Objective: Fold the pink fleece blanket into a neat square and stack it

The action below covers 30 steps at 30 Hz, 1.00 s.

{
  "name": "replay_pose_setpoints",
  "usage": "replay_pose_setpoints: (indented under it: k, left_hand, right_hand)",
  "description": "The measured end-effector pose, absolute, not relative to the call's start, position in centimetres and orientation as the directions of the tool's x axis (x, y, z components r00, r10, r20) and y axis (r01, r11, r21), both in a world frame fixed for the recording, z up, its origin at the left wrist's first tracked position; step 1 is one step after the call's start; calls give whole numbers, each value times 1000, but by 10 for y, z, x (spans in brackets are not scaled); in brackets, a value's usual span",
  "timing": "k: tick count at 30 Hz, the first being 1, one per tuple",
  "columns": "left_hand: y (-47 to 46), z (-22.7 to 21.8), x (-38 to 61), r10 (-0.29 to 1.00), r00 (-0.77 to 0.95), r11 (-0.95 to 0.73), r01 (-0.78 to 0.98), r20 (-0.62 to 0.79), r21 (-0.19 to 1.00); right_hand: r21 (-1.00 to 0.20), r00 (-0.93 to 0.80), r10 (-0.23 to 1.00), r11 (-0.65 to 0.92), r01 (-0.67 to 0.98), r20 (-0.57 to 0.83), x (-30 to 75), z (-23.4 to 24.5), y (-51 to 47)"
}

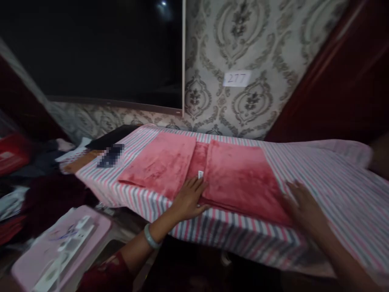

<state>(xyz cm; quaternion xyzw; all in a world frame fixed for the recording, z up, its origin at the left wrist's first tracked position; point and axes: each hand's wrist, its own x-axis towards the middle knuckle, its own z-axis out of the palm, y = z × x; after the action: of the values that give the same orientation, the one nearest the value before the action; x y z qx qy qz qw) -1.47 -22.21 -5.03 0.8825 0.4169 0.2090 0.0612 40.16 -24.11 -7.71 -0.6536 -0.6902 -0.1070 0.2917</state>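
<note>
A red plush cloth (237,178), partly folded, lies on a table covered by a pink, grey and white striped sheet (334,178). My left hand (190,198) rests flat on the cloth's near edge at the middle fold, fingers stretched out beside a small white tag (200,174). A pale bangle circles that wrist. My right hand (304,205), blurred by motion, lies on the cloth's right near corner with fingers spread.
A dark screen (91,48) hangs on a patterned wall with a paper label reading 277 (236,78). At the lower left stands a pink stool (60,243) carrying a white power strip. Heaped clothes (30,182) lie at the left. A dark red panel (343,81) is at the right.
</note>
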Motion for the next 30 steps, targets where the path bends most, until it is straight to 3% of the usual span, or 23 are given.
replay_pose_setpoints:
  k: [5,11,14,20,25,30]
  left_hand:
    - [-216,-53,-17,723,564,-679,687,399,259]
    - [-225,-39,-23,598,609,-788,566,521,243]
    - [-217,-21,-44,664,516,-711,660,541,243]
    - [-183,-7,-98,875,231,-328,929,425,171]
    - [-180,-27,-96,912,242,-272,961,332,46]
    - [-173,-22,-95,928,261,-296,950,267,102]
  right_hand:
    - [-359,-57,903,226,905,426,373,-86,-243]
    - [-419,-32,899,236,877,437,371,-95,-249]
    - [-430,-36,888,257,865,459,374,-98,-250]
    - [-417,-33,881,255,873,472,373,-101,-247]
    - [-426,-14,881,243,871,474,372,-101,-246]
    - [-431,-12,885,239,870,466,372,-101,-245]
